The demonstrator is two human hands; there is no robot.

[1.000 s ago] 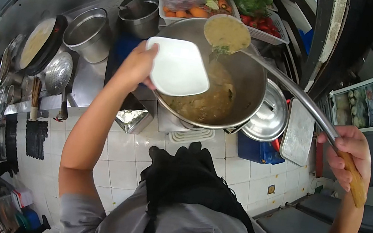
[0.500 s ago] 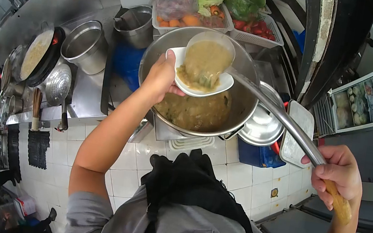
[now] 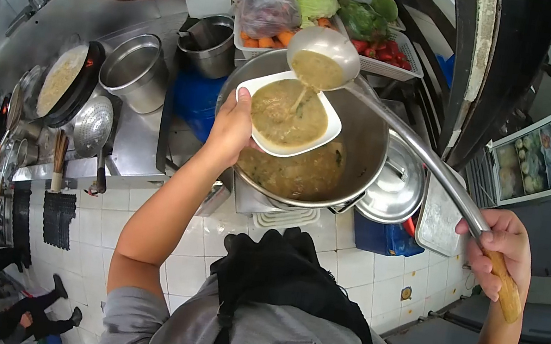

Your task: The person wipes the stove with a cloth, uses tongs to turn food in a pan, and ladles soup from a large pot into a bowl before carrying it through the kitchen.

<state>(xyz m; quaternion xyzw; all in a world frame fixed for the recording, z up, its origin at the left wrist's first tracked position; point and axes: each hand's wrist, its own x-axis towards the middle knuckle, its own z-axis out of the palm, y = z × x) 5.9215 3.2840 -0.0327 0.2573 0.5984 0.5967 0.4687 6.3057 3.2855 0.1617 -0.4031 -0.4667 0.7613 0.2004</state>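
My left hand point(image 3: 231, 125) grips the left edge of a white square bowl point(image 3: 333, 132), which holds thick greenish-brown soup point(image 3: 281, 112). Wrapped round the wooden end of a long metal ladle point(image 3: 427, 159) is my right hand point(image 3: 499, 249). The ladle's cup is tilted just above the bowl's upper right side, and a thin stream of soup runs from it into the bowl. Both are over a large steel pot point(image 3: 374, 165) with more of the same soup inside.
Baskets of vegetables point(image 3: 315, 3) stand behind the pot. A steel lid point(image 3: 395, 183) and a tray point(image 3: 441, 215) lie at its right. Leftward are a steel pot point(image 3: 135, 73), a skimmer point(image 3: 92, 127) and a wok point(image 3: 64, 83). Other people point(image 3: 29, 320) are at lower left.
The soup in the bowl has risen to fill most of it. The ladle cup has moved up and right and holds less soup. More of the people at lower left shows.
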